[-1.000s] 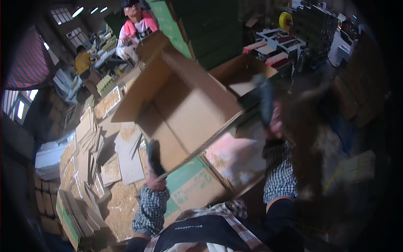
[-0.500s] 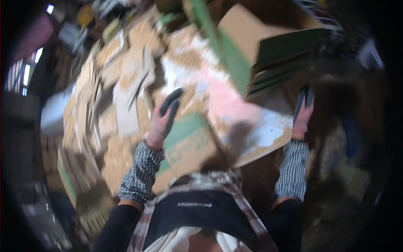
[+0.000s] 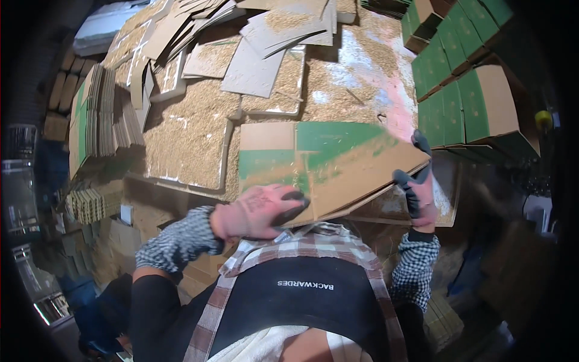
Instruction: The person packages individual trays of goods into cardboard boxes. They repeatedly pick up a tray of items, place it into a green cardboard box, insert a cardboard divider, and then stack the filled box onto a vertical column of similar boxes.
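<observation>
A flattened cardboard box [image 3: 347, 181], brown with green panels, lies across the near edge of the worktable. My gloved left hand [image 3: 259, 211] presses on its near edge, fingers curled over the board. At the right corner my gloved right hand [image 3: 419, 190] grips the box between thumb and fingers, and that side is slightly raised. The folded layers show along the near right edge. Both gloves are pink with dark grey fingertips.
Grain-like bits fill shallow white trays [image 3: 181, 142] at the left and scatter over the tabletop. Loose cardboard sheets [image 3: 253, 66] lie beyond. Green-and-brown boxes [image 3: 443, 117] stand in rows at the right. A stack of folded cartons [image 3: 99, 111] stands at the far left.
My hands were apart and empty; now both hold the flattened box. The view has shifted, and the tilted open box seen earlier at upper right now appears among the standing rows.
</observation>
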{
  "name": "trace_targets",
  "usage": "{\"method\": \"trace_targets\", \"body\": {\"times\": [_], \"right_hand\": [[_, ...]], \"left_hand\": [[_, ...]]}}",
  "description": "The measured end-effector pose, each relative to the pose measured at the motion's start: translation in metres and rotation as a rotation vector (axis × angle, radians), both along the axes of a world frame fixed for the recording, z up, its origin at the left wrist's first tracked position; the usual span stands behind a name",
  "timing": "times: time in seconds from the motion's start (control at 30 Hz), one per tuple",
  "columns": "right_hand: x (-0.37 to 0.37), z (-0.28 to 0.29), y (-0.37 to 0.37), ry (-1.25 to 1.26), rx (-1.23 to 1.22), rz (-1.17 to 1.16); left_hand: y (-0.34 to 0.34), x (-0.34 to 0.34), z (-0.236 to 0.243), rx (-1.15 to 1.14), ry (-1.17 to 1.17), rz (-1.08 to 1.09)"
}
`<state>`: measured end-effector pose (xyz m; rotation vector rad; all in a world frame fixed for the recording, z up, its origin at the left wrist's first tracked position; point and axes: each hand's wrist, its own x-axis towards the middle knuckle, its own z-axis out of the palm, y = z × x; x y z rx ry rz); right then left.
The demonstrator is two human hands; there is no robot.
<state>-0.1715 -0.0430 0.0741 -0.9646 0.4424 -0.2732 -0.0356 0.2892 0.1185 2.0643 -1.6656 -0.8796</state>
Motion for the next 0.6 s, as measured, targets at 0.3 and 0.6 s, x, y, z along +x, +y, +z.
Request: {"method": "trace_targets", "body": {"times": [0.3,0.6], "right_hand": [[0.095,-0.007,0.066,0.085,-0.856,-0.218],[0.119,-0.016,0.097,0.219,-2.064,-0.166]], "left_hand": [[-0.003,0.054,-0.013,-0.491,0.156,0.594],[0.055,0.070,-0.056,-0.143,0.292,0.351]]}}
